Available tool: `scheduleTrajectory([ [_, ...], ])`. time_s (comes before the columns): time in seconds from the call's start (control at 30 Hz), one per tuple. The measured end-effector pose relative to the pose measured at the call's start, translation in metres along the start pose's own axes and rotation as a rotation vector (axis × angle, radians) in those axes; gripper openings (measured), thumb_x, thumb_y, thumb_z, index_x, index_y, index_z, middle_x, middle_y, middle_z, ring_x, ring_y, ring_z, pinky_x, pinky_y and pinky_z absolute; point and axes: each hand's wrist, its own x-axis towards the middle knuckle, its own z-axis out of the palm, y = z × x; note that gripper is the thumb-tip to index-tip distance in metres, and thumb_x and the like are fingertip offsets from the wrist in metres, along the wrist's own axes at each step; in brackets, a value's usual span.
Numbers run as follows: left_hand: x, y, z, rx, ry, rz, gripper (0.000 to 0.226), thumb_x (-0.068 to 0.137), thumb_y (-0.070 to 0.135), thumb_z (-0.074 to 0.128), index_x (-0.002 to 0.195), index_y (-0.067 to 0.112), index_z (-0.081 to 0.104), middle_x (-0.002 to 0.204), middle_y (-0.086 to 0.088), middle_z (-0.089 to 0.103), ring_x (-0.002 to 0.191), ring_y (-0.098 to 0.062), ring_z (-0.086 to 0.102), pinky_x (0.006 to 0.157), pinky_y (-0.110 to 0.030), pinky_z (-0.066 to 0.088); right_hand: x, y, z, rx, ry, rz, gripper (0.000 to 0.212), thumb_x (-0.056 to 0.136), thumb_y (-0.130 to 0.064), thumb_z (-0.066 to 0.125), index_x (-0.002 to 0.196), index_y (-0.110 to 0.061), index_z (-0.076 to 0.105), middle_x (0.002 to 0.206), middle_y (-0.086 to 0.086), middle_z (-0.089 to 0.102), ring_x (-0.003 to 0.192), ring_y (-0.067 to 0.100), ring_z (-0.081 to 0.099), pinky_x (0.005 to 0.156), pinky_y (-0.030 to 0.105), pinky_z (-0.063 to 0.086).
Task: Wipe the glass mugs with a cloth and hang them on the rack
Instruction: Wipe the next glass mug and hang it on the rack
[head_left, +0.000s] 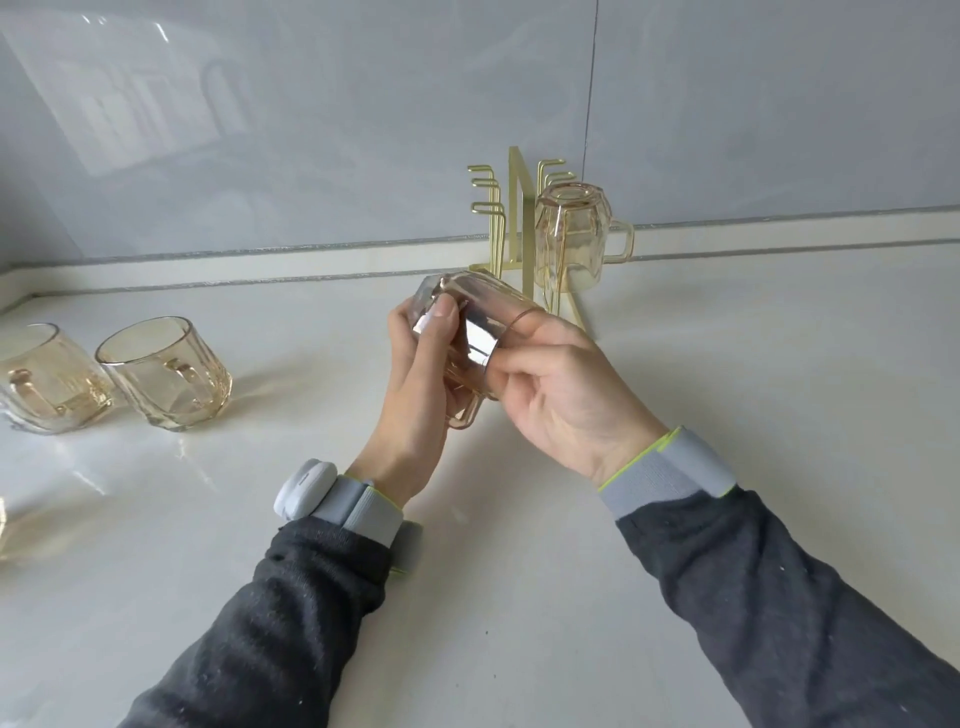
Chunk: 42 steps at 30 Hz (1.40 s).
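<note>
The amber glass mug (470, 338) lies on its side in the air between my two hands, just in front of the gold rack (519, 218), with its handle (467, 415) pointing down toward the surface (519, 597). I judge I hold it this way so that every face can be turned and wiped before hanging. My left hand (415, 405) comes up from below and curls round the base end, thumb pressed on the glass; a small white patch shows under that thumb, but I cannot tell whether it is the cloth. My right hand (561, 389) reaches in from the side and pinches the rim, fingers bent. One hung mug (571, 234) sits upside down on the rack's right side. Two upright mugs (166, 374) (47, 379) wait well apart to the left.
</note>
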Motion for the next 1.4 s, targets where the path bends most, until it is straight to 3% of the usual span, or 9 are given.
scheduleTrajectory([
  [0.1, -0.003, 0.001, 0.003, 0.016, -0.021, -0.017, 0.046, 0.088, 0.063, 0.058, 0.114, 0.027, 0.047, 0.095, -0.005, 0.048, 0.066, -0.017, 0.045, 0.055, -0.033, 0.032, 0.003, 0.006, -0.002, -0.127, 0.018, -0.047, 0.066, 0.079, 0.015, 0.042, 0.140, -0.005, 0.056, 0.123, 0.011, 0.065, 0.110, 0.026, 0.050, 0.087, 0.027, 0.038],
  [0.23, -0.004, 0.000, 0.000, 0.050, -0.030, -0.040, 0.038, 0.094, 0.059, 0.057, 0.115, 0.029, 0.048, 0.094, -0.009, 0.049, 0.067, -0.017, 0.053, 0.062, -0.032, 0.044, 0.002, 0.007, -0.007, -0.888, 0.005, -0.182, 0.046, 0.091, 0.010, 0.038, 0.121, -0.009, 0.068, 0.106, 0.006, 0.071, 0.093, 0.021, 0.065, 0.096, 0.035, 0.054],
  [0.33, -0.006, 0.000, 0.002, 0.081, -0.023, -0.042, 0.021, 0.108, 0.044, 0.050, 0.120, 0.027, 0.048, 0.086, -0.003, 0.056, 0.061, -0.010, 0.057, 0.052, -0.023, 0.046, -0.001, 0.007, -0.015, -1.420, -0.092, -0.274, 0.059, 0.088, 0.014, 0.040, 0.137, -0.012, 0.059, 0.136, 0.012, 0.060, 0.122, 0.028, 0.055, 0.106, 0.022, 0.044],
  [0.43, -0.005, 0.000, 0.003, 0.079, -0.015, -0.068, 0.018, 0.107, 0.040, 0.050, 0.120, 0.027, 0.048, 0.103, -0.005, 0.064, 0.081, -0.014, 0.067, 0.070, -0.034, 0.058, 0.001, 0.011, -0.021, -1.650, -0.117, -0.288, 0.066, 0.086, 0.018, 0.045, 0.143, -0.013, 0.055, 0.152, 0.004, 0.044, 0.134, 0.031, 0.046, 0.106, 0.040, 0.047],
  [0.73, -0.006, 0.003, 0.003, 0.106, -0.004, -0.058, 0.021, 0.107, 0.042, 0.052, 0.119, 0.026, 0.048, 0.094, -0.001, 0.061, 0.076, -0.013, 0.063, 0.064, -0.029, 0.054, -0.001, 0.014, -0.018, -1.505, -0.087, -0.295, 0.062, 0.086, 0.005, 0.038, 0.143, -0.013, 0.053, 0.138, 0.011, 0.057, 0.122, 0.034, 0.056, 0.101, 0.045, 0.051],
  [0.93, -0.009, 0.006, 0.005, 0.079, 0.005, -0.012, 0.013, 0.109, 0.034, 0.048, 0.115, 0.022, 0.047, 0.072, 0.009, 0.049, 0.052, -0.005, 0.049, 0.046, -0.017, 0.040, 0.001, 0.012, -0.008, -0.792, 0.008, -0.086, 0.059, 0.089, 0.004, 0.040, 0.140, -0.017, 0.058, 0.118, 0.015, 0.069, 0.104, 0.015, 0.064, 0.100, 0.032, 0.048],
  [1.13, -0.008, 0.006, 0.006, 0.012, -0.005, 0.043, 0.034, 0.093, 0.048, 0.053, 0.119, 0.027, 0.047, 0.079, 0.009, 0.051, 0.056, -0.006, 0.050, 0.051, -0.018, 0.042, -0.003, -0.002, -0.004, 0.061, -0.107, -0.006, 0.053, 0.091, 0.016, 0.038, 0.139, 0.000, 0.054, 0.143, 0.016, 0.057, 0.139, 0.028, 0.049, 0.121, 0.036, 0.031],
  [1.27, -0.007, 0.005, 0.005, 0.010, 0.002, 0.035, 0.034, 0.094, 0.049, 0.053, 0.118, 0.026, 0.046, 0.076, 0.011, 0.052, 0.057, -0.007, 0.047, 0.049, -0.018, 0.040, 0.001, 0.004, -0.002, -0.172, -0.059, -0.029, 0.058, 0.087, 0.012, 0.043, 0.141, -0.007, 0.055, 0.143, 0.015, 0.058, 0.126, 0.028, 0.052, 0.111, 0.036, 0.037],
  [1.4, -0.008, 0.003, 0.005, 0.047, -0.007, 0.007, 0.016, 0.108, 0.038, 0.049, 0.119, 0.027, 0.048, 0.080, 0.003, 0.054, 0.056, -0.006, 0.054, 0.049, -0.016, 0.043, 0.005, 0.011, -0.013, -0.994, -0.013, -0.172, 0.053, 0.094, 0.001, 0.039, 0.140, -0.017, 0.058, 0.134, 0.007, 0.065, 0.127, 0.022, 0.058, 0.115, 0.043, 0.042],
])
